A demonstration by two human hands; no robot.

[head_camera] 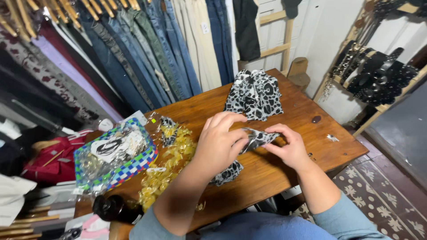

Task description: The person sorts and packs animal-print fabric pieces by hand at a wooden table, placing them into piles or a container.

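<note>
My left hand (pixel 220 140) and my right hand (pixel 289 146) both grip a small black-and-white spotted fabric piece (pixel 258 138) just above the wooden table (pixel 293 113). The hands face each other, fingers pinching the cloth's ends. Another spotted piece (pixel 227 174) lies on the table under my left wrist. A pile of the same spotted fabric (pixel 255 93) sits at the table's far side, beyond my hands.
A checkered blue-green tray (pixel 133 166) with plastic-wrapped items rests at the table's left. Yellow clear-wrapped bits (pixel 167 164) lie beside it. A dark bottle (pixel 111 208) lies at the near left edge. Jeans (pixel 147 49) hang behind; belts (pixel 378 75) hang at right.
</note>
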